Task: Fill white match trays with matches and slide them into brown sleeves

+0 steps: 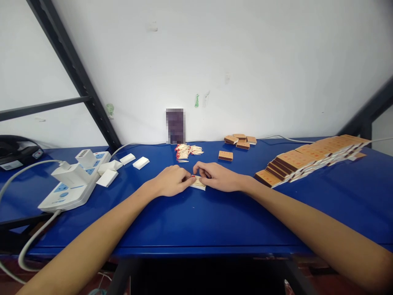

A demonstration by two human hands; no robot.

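Note:
Both of my hands meet at the middle of the blue table [196,221]. Between them lies a small white matchbox tray [198,183] filled with red-tipped matches. My left hand [172,180] has its fingers curled and pinched against the tray's left end. My right hand [215,176] is closed over the tray's right side, fingertips pressing on the matches. A loose pile of matches [186,151] lies just behind the hands. One brown matchbox sleeve [225,155] rests to the right of that pile.
A long overlapping row of brown matchboxes [310,159] runs along the right. A small heap of brown sleeves [240,141] sits by the wall. Several white trays [123,166] and a white power strip [73,180] with plugs and cables occupy the left.

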